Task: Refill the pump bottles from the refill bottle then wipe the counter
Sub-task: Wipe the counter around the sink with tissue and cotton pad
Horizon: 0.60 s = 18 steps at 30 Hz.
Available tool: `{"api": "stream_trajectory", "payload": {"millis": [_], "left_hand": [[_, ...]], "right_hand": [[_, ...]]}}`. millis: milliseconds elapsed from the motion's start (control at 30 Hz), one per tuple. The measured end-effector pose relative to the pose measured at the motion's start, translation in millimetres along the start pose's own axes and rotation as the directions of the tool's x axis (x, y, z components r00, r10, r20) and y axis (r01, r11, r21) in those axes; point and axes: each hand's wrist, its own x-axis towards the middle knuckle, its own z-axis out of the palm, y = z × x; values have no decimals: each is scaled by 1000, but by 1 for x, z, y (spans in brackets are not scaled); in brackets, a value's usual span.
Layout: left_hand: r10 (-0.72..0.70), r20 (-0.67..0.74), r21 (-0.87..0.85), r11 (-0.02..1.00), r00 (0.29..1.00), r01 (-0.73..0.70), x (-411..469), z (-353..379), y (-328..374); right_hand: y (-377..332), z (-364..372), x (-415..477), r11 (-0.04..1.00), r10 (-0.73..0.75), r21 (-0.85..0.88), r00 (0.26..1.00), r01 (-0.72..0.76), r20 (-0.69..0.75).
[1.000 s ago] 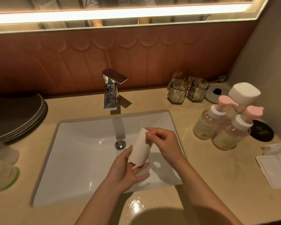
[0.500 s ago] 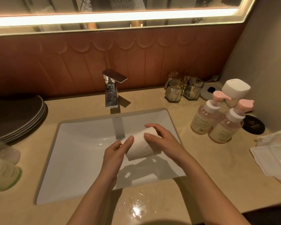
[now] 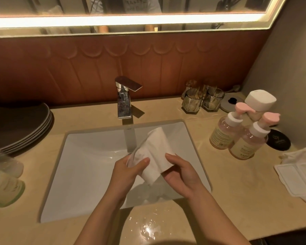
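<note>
Both hands hold a white folded wipe [image 3: 155,152] over the white sink [image 3: 88,167]. My left hand [image 3: 129,172] pinches its lower left part and my right hand [image 3: 180,175] grips its right edge from below. Two clear pump bottles with pink pump heads, one at the back [image 3: 224,133] and one in front [image 3: 245,144], stand on the beige counter [image 3: 219,200] to the right of the sink. A bottle with a white square cap [image 3: 260,101] stands right behind them. A wet patch [image 3: 148,228] shines on the counter in front of the sink.
A chrome faucet [image 3: 125,99] rises behind the sink. Two glass cups [image 3: 203,101] sit at the back right. Grey plates [image 3: 19,126] are stacked at the left, with a greenish bottle [image 3: 2,186] lying near the left edge. A white wipe packet [image 3: 300,177] lies at the far right.
The wipe was upright between my hands, then turned sideways, and now spreads out larger toward the faucet. Both hands shifted their hold on it above the sink.
</note>
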Motion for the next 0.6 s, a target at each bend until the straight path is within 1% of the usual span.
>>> {"api": "stream_trajectory", "payload": {"millis": [67, 133, 200, 267, 367, 433, 500, 567, 600], "left_hand": [[24, 52, -50, 999, 998, -22, 1, -7, 6], [36, 94, -150, 988, 995, -21, 1, -12, 13], [27, 164, -280, 960, 986, 20, 2, -16, 19], [27, 237, -369, 927, 971, 64, 1, -15, 28], [21, 224, -519, 849, 974, 102, 0, -11, 37], [-9, 162, -617, 780, 987, 108, 2, -9, 36], [-40, 101, -710, 697, 994, 100, 4, -11, 36], [-52, 126, -766, 630, 991, 130, 7, -13, 36], [-54, 171, -783, 599, 984, 169, 8, -13, 36]], "right_hand": [[5, -3, -1, 997, 24, 73, 998, -29, 64], [8, -4, -1, 992, 36, 117, 996, -46, 87], [11, -1, -1, 991, 58, 114, 990, -73, 126], [13, 4, -2, 989, 93, 101, 982, -111, 163], [13, 11, 2, 978, 156, 115, 973, -177, 167], [9, 16, 4, 970, 173, 145, 972, -196, 158], [7, 16, 5, 970, 181, 131, 970, -203, 163], [5, 13, 5, 973, 185, 110, 968, -205, 172], [5, 12, 5, 974, 187, 96, 968, -205, 169]]}}
